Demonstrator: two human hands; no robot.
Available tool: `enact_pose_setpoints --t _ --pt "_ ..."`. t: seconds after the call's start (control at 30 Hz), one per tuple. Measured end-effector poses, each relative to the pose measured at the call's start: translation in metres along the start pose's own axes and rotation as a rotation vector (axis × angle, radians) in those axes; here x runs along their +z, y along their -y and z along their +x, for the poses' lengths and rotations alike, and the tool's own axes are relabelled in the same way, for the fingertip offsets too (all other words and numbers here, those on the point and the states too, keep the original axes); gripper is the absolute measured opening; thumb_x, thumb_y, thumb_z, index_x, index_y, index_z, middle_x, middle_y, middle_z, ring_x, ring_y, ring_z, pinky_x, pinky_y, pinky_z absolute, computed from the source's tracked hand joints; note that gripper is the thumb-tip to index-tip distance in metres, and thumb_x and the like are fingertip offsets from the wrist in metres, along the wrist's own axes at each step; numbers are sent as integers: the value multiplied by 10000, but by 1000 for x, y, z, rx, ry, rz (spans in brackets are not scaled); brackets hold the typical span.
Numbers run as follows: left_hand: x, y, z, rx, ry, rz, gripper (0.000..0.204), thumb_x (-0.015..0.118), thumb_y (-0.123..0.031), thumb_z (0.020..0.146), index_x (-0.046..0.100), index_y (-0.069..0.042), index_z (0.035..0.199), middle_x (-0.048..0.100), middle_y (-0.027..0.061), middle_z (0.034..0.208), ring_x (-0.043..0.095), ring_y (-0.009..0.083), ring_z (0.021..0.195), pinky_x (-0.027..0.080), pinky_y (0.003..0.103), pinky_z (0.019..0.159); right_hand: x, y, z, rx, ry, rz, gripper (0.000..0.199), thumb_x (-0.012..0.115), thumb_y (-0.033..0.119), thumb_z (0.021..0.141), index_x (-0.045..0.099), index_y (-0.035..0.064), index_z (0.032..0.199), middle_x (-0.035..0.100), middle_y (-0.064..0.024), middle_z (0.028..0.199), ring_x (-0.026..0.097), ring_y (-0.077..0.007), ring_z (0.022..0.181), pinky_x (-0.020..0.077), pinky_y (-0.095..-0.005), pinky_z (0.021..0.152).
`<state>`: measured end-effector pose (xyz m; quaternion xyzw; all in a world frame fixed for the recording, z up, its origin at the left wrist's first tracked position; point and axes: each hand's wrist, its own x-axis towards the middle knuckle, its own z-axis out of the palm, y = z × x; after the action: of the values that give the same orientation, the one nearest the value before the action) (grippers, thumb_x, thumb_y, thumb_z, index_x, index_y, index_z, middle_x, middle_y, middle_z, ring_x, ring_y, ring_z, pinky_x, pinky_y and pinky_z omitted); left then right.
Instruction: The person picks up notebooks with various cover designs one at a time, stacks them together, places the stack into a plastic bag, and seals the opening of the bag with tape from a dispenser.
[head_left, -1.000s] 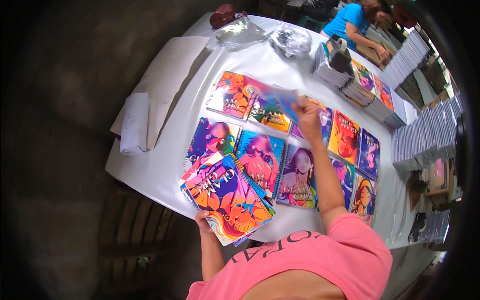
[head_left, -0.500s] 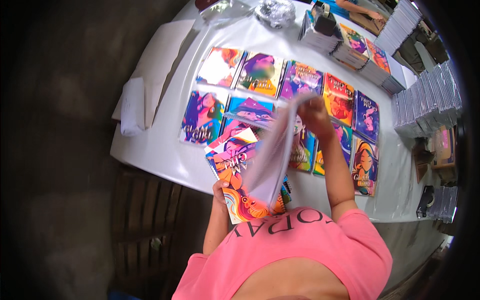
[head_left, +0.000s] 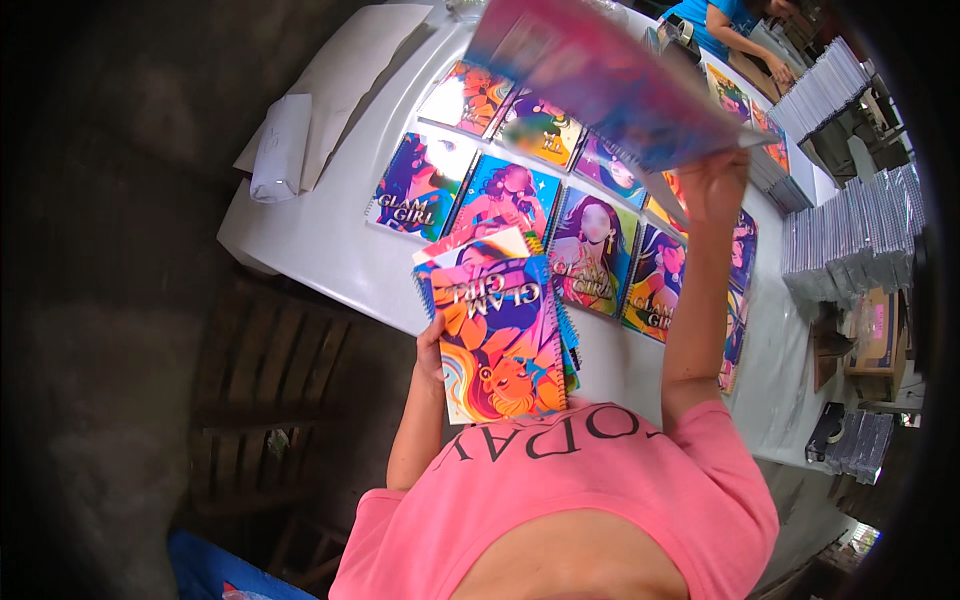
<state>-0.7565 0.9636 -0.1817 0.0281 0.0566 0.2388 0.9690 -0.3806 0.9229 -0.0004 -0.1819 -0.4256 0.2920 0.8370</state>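
Note:
My left hand (head_left: 432,350) is closed on the left edge of a fanned stack of spiral notebooks (head_left: 505,340), held near my chest. The top cover is orange and purple with a drawn figure. Raised over the table at the far side, my right hand (head_left: 718,185) grips the near right corner of a pink and blue notebook (head_left: 620,80), which is smeared by motion. Below it lie rows of illustrated notebooks, among them a pink one (head_left: 507,195) and a dark purple one (head_left: 425,185). The raised notebook hides part of the far row.
A white-covered table (head_left: 330,270) carries a brown sheet (head_left: 345,90) and a white wrapped roll (head_left: 281,150) at left. Tall notebook stacks (head_left: 855,235) and a cardboard box (head_left: 875,330) stand at right. Another person's arm (head_left: 745,40) shows at far right. A slatted wooden chair (head_left: 280,370) is at lower left.
My right hand has swung the notebook up and away from the held stack, out over the far rows. My left hand still holds the stack, whose top cover now shows fully.

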Motion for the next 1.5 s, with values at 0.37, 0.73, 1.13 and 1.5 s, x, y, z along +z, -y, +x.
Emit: enact_pose_setpoints --t 0.37,0.73,1.13,1.5 --pt "-11 40 -5 -117 -170 65 619 625 -305 765 443 3 1270 573 176 1174 598 299 1018 489 425 892 21 -78 -46 678 1069 -97 97 735 126 679 745 101 773 647 -109 1078 475 -311 1176 302 -438 1038" --pt "6 32 -18 -286 -196 127 597 626 -123 602 506 53 1160 642 201 985 668 290 808 561 397 766 32 -153 -10 769 826 -1268 663 614 465 819 427 98 1339 471 -153 1322 448 -282 1228 363 -373 1007" --pt "6 29 -9 -436 -97 63 467 626 -99 643 555 69 1074 654 194 947 670 248 769 566 365 741 149 -257 -109 381 2335 -887 359 552 487 798 685 200 966 424 -70 1362 248 -294 1351 128 -717 983" --pt "14 30 -17 -327 -140 117 449 624 -80 668 543 61 1087 657 165 929 668 217 734 576 336 689 171 -178 16 -122 620 -1239 394 477 -127 678 544 105 990 560 -111 1136 555 -273 1062 438 -324 845"
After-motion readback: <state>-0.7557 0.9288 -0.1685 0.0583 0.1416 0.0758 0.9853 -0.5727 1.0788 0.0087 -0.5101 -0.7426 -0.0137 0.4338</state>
